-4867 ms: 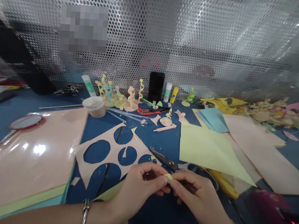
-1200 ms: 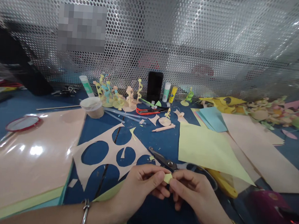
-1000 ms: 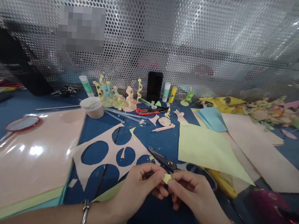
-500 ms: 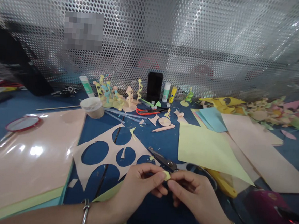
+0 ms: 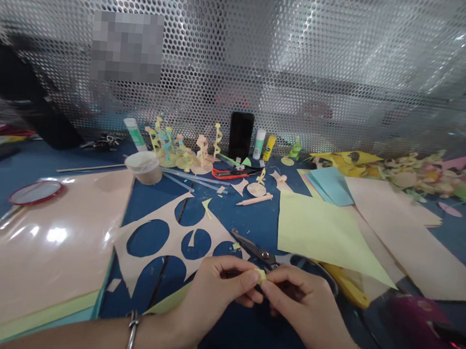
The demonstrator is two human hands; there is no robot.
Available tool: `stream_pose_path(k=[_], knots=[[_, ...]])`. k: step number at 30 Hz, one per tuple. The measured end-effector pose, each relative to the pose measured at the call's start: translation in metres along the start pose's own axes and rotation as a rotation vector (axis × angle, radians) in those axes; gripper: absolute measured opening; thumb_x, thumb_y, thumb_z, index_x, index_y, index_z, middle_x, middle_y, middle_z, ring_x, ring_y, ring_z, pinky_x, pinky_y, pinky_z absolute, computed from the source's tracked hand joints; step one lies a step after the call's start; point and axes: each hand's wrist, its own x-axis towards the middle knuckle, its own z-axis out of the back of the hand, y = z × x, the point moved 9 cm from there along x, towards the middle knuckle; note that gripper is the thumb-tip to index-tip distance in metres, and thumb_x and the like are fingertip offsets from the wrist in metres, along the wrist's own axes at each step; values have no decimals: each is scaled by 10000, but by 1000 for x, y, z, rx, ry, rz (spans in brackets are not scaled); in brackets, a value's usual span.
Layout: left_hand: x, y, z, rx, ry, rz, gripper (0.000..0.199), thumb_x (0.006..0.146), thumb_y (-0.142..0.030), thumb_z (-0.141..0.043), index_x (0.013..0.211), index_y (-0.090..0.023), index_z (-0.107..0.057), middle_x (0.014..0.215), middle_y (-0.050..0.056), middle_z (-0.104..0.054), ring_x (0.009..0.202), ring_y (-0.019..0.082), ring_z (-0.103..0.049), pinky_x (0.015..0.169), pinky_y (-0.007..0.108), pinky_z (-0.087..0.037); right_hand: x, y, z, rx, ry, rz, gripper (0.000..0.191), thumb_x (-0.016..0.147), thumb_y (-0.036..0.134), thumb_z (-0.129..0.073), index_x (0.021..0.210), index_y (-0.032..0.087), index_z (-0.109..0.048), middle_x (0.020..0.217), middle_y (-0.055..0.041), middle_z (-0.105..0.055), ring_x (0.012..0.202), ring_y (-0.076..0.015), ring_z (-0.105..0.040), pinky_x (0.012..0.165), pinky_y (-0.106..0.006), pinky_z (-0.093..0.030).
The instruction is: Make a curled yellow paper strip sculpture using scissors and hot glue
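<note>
Between the fingertips of both hands sits a small piece of folded yellow paper [image 5: 261, 275]. My left hand [image 5: 225, 283] pinches it from the left with thumb and forefinger. From the right, the thumb and forefinger of my right hand [image 5: 298, 293] close on its other edge. Just beyond the fingers lie scissors [image 5: 265, 255], blades pointing up and left. A pale pink sheet with round cut-outs [image 5: 176, 229] lies left of them. Part of a yellow-green sheet [image 5: 168, 303] shows under my left wrist.
A glossy pack of coloured paper [image 5: 51, 257] covers the left side. Yellow-green paper [image 5: 328, 234] lies to the right, near a purple device [image 5: 422, 326]. At the back stand spiral paper figures [image 5: 179, 147], a phone [image 5: 241, 135], glue sticks [image 5: 259, 144] and a tub [image 5: 144, 168].
My right fingertips have come closer to the left ones and now overlap the edge of the yellow paper. Less of the paper shows. The things on the table stay put.
</note>
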Motion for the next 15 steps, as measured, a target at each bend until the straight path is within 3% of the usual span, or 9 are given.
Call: stream_pose_path(k=[6, 15], knots=[[-2, -2, -3, -9, 27, 2, 159, 735, -298, -768, 772, -144, -773, 609, 16, -705, 562, 112, -674, 514, 158, -523, 1, -9, -5, 134, 65, -93, 274, 785, 421, -614, 713, 163, -674, 622, -33, -651, 508, -138, -580, 508, -253, -458], [-3, -4, -5, -52, 61, -13, 234, 759, -368, -744, 833, -148, -770, 631, 19, -699, 562, 109, -665, 521, 165, -517, 1, -7, -8, 198, 98, -98, 303, 786, 446, -626, 729, 152, -670, 631, -30, -644, 507, -120, -564, 512, -236, -447]])
